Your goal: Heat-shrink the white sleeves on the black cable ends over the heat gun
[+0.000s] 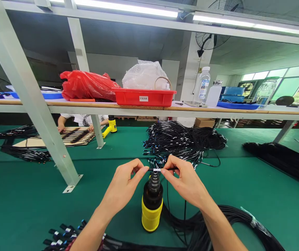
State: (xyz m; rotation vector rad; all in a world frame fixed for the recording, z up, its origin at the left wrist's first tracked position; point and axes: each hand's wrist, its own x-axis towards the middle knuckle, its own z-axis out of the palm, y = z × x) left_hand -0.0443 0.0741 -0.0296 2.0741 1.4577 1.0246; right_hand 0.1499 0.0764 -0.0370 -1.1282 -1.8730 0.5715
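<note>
My left hand [124, 183] pinches the left end of a thin black cable [151, 169] between thumb and forefinger. A short white sleeve [156, 170] sits around the cable between my two hands. On the other side of the sleeve, my right hand [186, 179] pinches the same cable, thumb below and forefinger above. Directly beneath is the nozzle of a yellow and black heat gun [152, 212], which stands upright on the green table [118, 226]. Whether the sleeve touches the nozzle I cannot tell.
Behind my hands lies a large heap of black cables [175, 137]. A coiled cable bundle [243, 216] rests at the front right, connector ends [63, 235] at the front left. Overhead, a shelf holds a red tray [144, 97]. Across the table, a person's hands [61, 128] work at a board.
</note>
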